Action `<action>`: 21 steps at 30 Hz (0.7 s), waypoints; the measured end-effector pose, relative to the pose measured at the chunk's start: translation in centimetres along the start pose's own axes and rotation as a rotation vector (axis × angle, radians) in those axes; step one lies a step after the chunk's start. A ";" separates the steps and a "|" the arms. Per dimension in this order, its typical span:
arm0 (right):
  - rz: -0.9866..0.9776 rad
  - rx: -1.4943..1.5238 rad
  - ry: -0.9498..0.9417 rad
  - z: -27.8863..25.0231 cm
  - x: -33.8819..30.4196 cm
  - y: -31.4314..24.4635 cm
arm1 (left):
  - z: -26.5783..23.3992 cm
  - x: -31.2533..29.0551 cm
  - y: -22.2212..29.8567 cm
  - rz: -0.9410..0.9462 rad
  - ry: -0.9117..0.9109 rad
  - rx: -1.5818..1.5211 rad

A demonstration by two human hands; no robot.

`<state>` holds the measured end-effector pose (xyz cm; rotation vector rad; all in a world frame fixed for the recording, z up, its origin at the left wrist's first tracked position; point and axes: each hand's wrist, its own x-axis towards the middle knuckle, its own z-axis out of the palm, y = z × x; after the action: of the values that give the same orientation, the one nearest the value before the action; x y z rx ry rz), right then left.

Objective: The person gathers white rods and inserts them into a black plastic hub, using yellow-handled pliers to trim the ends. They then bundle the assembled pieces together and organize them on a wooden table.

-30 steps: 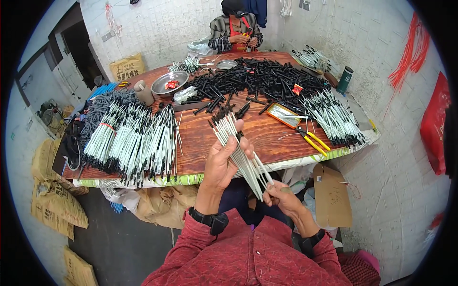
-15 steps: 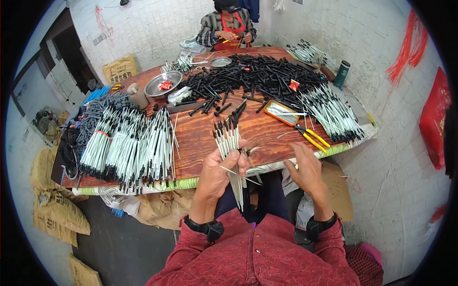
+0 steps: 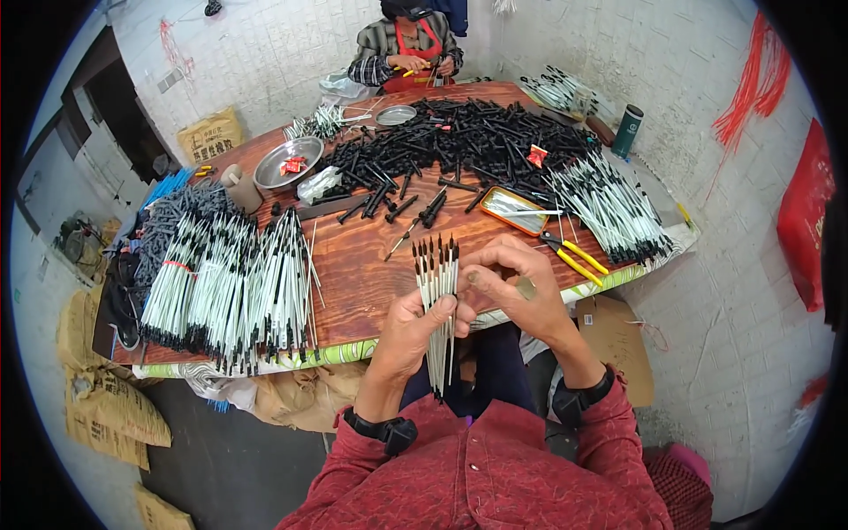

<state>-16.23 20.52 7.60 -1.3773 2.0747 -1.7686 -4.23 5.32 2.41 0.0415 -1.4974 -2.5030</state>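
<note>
Slim paintbrushes (image 3: 435,287) with pale handles and dark pointed tips stand in a bundle, tips up, at the table's near edge. My left hand (image 3: 415,331) wraps round them, its thumb pressed across the front. Close against the bundle's right side is my right hand (image 3: 521,291), thumb and fingers curled into a pinch. Whatever lies between those fingertips is too small to make out. A small yellowish round thing (image 3: 526,288) shows against the right hand. Beyond the tips, a loose thin stick (image 3: 402,240) lies beside some black tubular pieces (image 3: 433,208).
Pale sticks with black ends (image 3: 234,291) fill the table's left; another pile (image 3: 609,212) lies right. Black pieces (image 3: 495,141) heap behind. Yellow-handled pliers (image 3: 579,261), a tin (image 3: 514,210), a metal bowl (image 3: 289,163) and a bottle (image 3: 628,132) stand around. A co-worker (image 3: 411,53) sits opposite.
My right hand has come in from the right, from spread fingers to a pinch beside the bundle. The brushes stand more upright. A blurred pale strip by my left fingers no longer shows.
</note>
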 end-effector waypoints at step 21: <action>0.198 0.325 -0.026 0.7 1.0 2.2 | -1.0 0.8 -1.3 -0.163 -0.127 -0.066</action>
<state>-17.63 19.16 6.02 -1.0609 1.7410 -1.8855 -5.12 4.87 0.82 -0.0077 -1.5142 -2.7291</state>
